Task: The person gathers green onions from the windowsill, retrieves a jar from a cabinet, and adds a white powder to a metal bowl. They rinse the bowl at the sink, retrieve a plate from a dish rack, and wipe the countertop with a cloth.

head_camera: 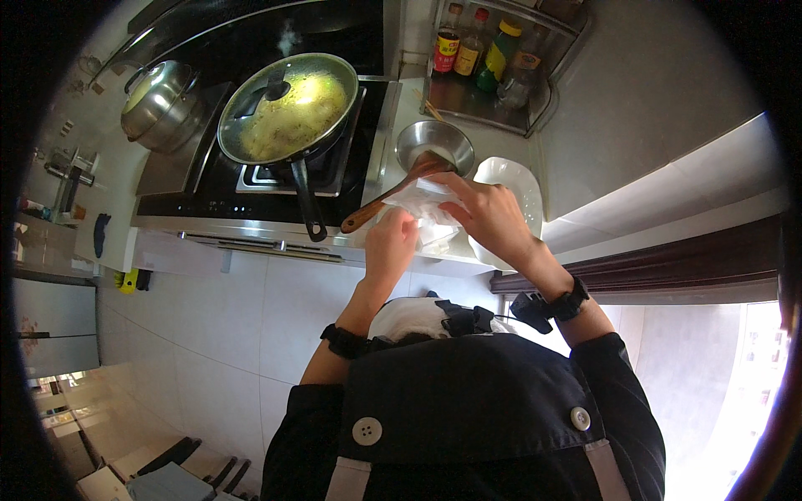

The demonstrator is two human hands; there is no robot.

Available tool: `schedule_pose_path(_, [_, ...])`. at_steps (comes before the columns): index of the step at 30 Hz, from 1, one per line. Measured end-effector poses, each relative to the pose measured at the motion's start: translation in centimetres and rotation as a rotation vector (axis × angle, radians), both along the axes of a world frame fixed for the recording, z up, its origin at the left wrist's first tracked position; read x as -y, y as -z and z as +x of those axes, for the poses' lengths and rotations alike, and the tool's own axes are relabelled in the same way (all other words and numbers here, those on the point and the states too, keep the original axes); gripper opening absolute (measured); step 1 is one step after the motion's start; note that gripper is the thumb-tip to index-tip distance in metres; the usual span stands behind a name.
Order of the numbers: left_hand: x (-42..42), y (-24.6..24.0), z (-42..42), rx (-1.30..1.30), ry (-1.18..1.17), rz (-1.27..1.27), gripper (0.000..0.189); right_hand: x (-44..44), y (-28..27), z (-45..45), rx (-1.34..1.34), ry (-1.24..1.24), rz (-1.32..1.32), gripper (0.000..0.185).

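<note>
White tissue paper (426,201) is between my two hands, above the counter's front edge. My right hand (492,216) pinches it from the right with thumb and fingers. At its lower left, my left hand (391,241) has its fingers curled; whether they grip the tissue cannot be told. Just beyond, a wooden spatula (391,193) rests with its blade on a small steel bowl (426,139). A white oval dish (526,181) lies partly behind my right hand. More crumpled white tissue (437,241) shows below my fingers.
On the gas hob (360,144), a frying pan (307,188) with a glass lid (294,116) holds steaming food. A steel pot (160,113) stands at left. Sauce bottles (467,53) fill a rack (470,103) at the back right. Chopsticks (429,105) lie behind the bowl.
</note>
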State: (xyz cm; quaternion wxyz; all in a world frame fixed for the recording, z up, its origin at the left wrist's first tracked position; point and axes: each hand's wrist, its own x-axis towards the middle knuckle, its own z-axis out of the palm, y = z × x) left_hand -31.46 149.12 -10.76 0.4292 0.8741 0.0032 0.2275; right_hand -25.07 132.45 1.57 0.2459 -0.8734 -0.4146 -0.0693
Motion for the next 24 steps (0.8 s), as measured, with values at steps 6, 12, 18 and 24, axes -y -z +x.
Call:
schedule_pose_path(6, [0.1, 0.4, 0.3, 0.095, -0.023, 0.043, 0.02, -0.3, -0.2, 0.1, -0.011, 0.003, -0.018, 0.04])
schedule_pose_path(12, [0.0, 0.2, -0.1, 0.039, -0.029, 0.001, 0.015, 1.8, 1.5, -0.8, -0.136, 0.158, 0.139, 0.032])
schedule_pose_path(18, [0.0, 0.1, -0.3, 0.081, -0.002, 0.011, 0.016, 5.0, 5.5, -2.6, -0.267, 0.352, 0.308, 0.031])
schedule_pose_path(24, [0.2, 0.1, 0.0, 0.07, 0.021, 0.068, 0.016, 5.8, 7.2, -2.7, -0.285, 0.378, 0.472, 0.032])
